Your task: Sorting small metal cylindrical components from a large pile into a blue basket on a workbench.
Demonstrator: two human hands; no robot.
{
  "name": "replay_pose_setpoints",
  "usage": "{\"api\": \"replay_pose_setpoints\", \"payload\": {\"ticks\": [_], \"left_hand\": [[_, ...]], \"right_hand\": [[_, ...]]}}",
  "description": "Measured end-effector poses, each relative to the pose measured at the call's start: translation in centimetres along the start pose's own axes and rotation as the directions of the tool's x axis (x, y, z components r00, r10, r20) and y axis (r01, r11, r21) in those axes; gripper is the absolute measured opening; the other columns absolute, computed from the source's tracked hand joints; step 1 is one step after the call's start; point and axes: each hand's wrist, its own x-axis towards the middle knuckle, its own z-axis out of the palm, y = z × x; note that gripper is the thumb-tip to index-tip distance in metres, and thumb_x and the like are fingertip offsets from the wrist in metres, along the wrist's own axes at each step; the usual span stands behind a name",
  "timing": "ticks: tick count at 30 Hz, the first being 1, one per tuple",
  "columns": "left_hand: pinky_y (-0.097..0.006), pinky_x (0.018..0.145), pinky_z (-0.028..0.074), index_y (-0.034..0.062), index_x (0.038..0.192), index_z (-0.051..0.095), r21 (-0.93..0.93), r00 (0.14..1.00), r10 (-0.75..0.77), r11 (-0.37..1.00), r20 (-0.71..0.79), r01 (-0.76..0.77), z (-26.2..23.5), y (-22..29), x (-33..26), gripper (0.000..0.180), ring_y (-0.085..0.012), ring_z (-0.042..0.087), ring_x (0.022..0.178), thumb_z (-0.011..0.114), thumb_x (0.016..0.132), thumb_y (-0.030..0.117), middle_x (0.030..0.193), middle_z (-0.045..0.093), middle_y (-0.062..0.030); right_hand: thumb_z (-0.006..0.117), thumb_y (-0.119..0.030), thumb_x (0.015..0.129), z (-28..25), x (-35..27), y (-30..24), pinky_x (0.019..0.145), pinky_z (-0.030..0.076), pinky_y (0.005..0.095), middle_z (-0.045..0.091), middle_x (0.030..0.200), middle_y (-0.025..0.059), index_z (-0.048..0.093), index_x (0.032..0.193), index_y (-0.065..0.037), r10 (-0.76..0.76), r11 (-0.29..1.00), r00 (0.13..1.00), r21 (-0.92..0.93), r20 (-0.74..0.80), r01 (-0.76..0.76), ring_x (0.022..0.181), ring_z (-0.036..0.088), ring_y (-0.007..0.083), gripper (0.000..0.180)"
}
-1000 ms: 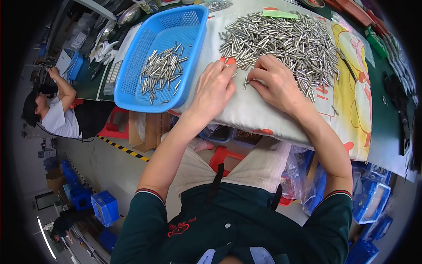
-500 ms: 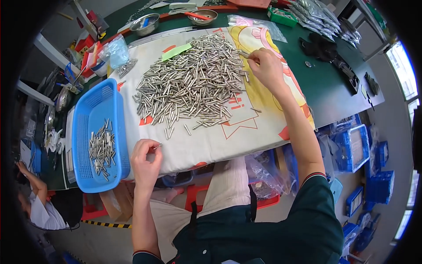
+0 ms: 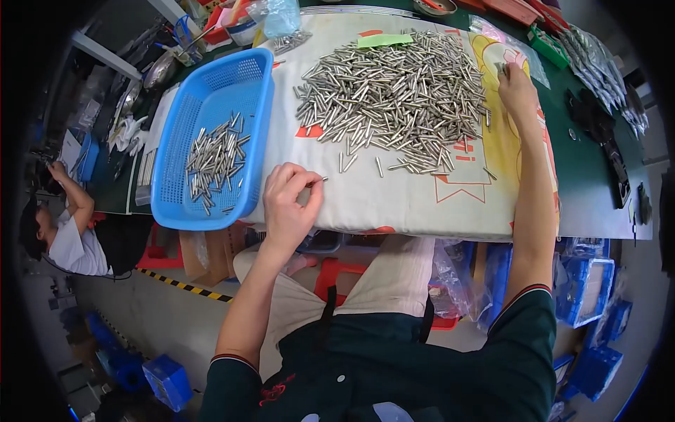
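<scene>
metal pins (image 3: 401,91): one held by left fingers (image 3: 287,180), others uncountable; blue basket (image 3: 262,133): one, just left; green slip (image 3: 384,41): one, beyond

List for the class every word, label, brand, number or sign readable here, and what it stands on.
I won't copy wording, only say where it stands.
Patterned cloth: red printed letters, beside the pile of metal pins.
Dark green shirt: red embroidery, too blurred to read.
Striped floor tape: no words visible.
Elsewhere, I can make out no legible text.
</scene>
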Motion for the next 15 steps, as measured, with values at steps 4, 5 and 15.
{"api": "replay_pose_setpoints", "payload": {"ticks": [4, 5, 15], "left_hand": [[-0.034, 0.062, 0.04, 0.0059, 0.068, 0.057, -0.015, 0.999, 0.028, 0.999, -0.02, -0.028, 0.3, -0.4, 0.0, 0.01, -0.023, 0.052, 0.068, 0.064, 0.063, 0.0, 0.07, 0.053, -0.0047], [-0.033, 0.062, 0.04, 0.0061, 0.067, 0.057, -0.017, 0.999, 0.037, 0.999, -0.015, -0.037, 0.5, -0.3, 0.3, 0.01, -0.0228, 0.052, 0.067, 0.064, 0.063, 0.0, 0.07, 0.052, -0.0044], [-0.027, 0.055, 0.043, 0.0014, 0.067, 0.056, 0.029, 0.999, 0.037, 0.999, 0.028, -0.038, -0.1, -0.4, 0.1, 0.009, -0.0176, 0.053, 0.062, 0.061, 0.064, -0.005, 0.067, 0.054, -0.0066]], "right_hand": [[0.046, -0.016, 0.089, -6.7, -1.0, -8.2, 0.085, 0.042, 0.0303, 0.06, 0.091, 0.0082, 0.05, 0.104, 0.0, -0.078, 0.366, 0.99, 0.927, 0.119, -0.082, 0.088, 0.059, 0.0164, 0.022], [0.045, -0.015, 0.089, -7.2, -1.3, -9.4, 0.085, 0.042, 0.0315, 0.057, 0.093, 0.0096, 0.049, 0.102, 0.0, -0.161, 0.184, 0.979, 0.978, 0.127, -0.097, 0.086, 0.058, 0.0181, 0.021], [0.036, -0.03, 0.09, -5.4, -12.2, -23.7, 0.042, 0.018, 0.0238, 0.027, 0.052, -0.0021, 0.04, 0.072, -0.008, -0.454, -0.523, 0.786, 0.589, 0.419, -0.616, 0.043, 0.019, 0.0073, 0.029]]}}
